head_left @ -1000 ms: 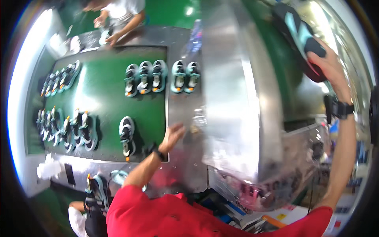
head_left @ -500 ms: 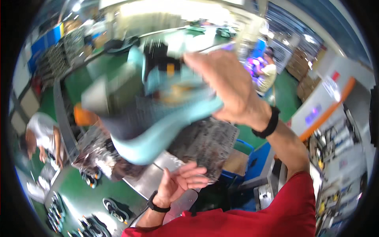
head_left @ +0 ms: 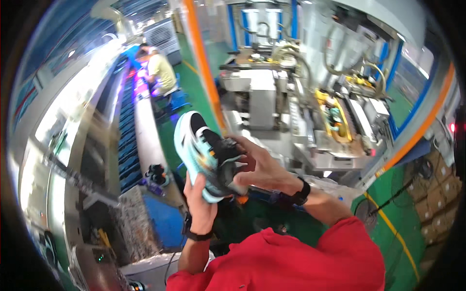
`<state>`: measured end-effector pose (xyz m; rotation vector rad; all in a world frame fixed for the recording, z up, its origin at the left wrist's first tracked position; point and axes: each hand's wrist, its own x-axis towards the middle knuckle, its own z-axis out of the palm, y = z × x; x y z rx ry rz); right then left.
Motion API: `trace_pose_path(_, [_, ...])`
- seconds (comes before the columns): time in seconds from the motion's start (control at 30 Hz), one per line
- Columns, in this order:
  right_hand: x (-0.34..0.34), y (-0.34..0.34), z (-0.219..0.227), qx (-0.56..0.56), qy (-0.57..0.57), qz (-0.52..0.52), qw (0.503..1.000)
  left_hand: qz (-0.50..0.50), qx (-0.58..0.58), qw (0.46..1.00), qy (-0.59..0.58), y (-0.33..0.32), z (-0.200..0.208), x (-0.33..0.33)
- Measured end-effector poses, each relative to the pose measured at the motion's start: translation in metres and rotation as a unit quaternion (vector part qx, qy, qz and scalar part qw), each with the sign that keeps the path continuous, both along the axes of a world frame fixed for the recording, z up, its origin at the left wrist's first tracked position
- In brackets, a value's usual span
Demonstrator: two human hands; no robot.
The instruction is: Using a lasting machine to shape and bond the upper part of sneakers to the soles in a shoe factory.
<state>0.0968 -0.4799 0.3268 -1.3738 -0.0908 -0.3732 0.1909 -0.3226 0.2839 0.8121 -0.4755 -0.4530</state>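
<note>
"Across a green factory floor point(head_left: 403, 218), large grey machines point(head_left: 262, 99) stand ahead; a long conveyor point(head_left: 128, 150) runs along the left, where a seated worker point(head_left: 162, 72) in yellow leans toward it."

"Where's the shoe being handled?"

"Raised before the wearer, at the centre: an aqua, black and white shoe point(head_left: 206, 150), tilted, toe pointing away."

"And the hands?"

"Both grasp it. The left hand point(head_left: 200, 208) cups its side near the heel, thumb up; the right hand point(head_left: 267, 167) curls over its opening. Smallest, an orange piece point(head_left: 242, 199) shows beside the heel."

"Which step is this?"

"Apparently holding and steadying the shoe two-handed. Any move from here would call for firm left-hand support while the right works around the opening."
</note>
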Motion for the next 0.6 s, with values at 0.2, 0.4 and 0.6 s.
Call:
trace_pose_path(0.2, [-0.097, -0.139, -0.069, -0.006, 0.086, -0.437, 0.895, -0.132, 0.242, 0.929, -0.248, -0.181, -0.021, -0.067])
trace_pose_path(0.4, [-0.220, -0.240, -0.101, 0.068, 0.056, -0.563, 0.822, -0.308, 0.302, 0.895, -0.112, -0.370, -0.078, -0.071])
trace_pose_path(0.6, [-0.287, -0.252, -0.101, 0.020, 0.057, -0.706, 0.705, -0.094, 0.422, 0.841, -0.325, -0.534, -0.144, -0.059])
